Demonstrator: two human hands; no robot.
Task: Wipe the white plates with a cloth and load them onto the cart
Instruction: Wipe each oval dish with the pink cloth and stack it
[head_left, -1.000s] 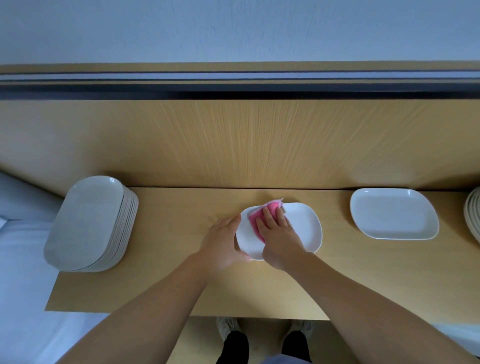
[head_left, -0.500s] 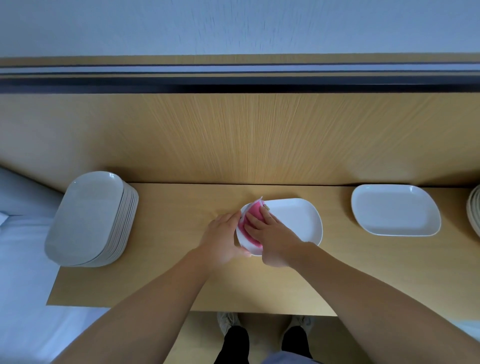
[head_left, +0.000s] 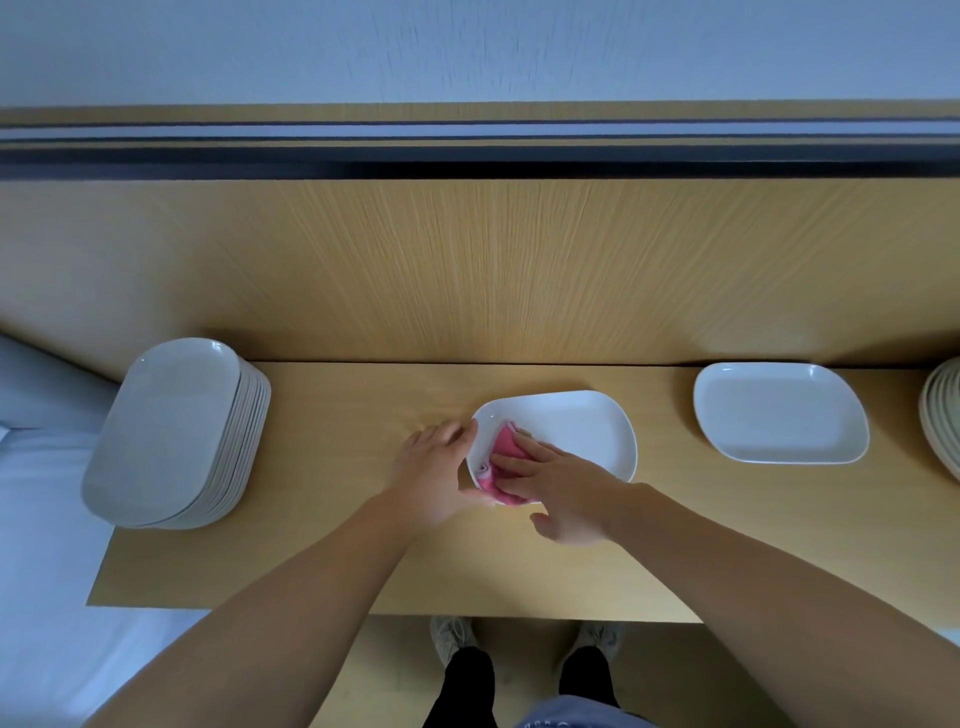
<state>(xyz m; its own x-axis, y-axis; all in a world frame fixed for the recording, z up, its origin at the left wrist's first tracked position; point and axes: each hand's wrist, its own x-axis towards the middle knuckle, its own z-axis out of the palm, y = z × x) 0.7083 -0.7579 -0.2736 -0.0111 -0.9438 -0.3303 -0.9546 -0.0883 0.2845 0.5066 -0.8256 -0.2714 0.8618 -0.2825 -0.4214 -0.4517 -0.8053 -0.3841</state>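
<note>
Centre frame on the light wooden table (head_left: 337, 561), our left hand (head_left: 431, 467) curls its fingers round the left rim of the white rounded-rectangular plate (head_left: 582, 431), right hand (head_left: 566, 499) fingers flat on the pink cloth (head_left: 503, 452) at its left end; we should sweep rightward, pressure even.

A food-service room; stacked white plates (head_left: 171, 431) line a wooden counter (head_left: 363, 561).

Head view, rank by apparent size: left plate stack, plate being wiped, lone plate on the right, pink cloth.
1. left plate stack, though wide-angle stretch near the edge may inflate it.
2-3. lone plate on the right and plate being wiped: look alike, no ranking; the latter is partly covered.
4. pink cloth.
</note>
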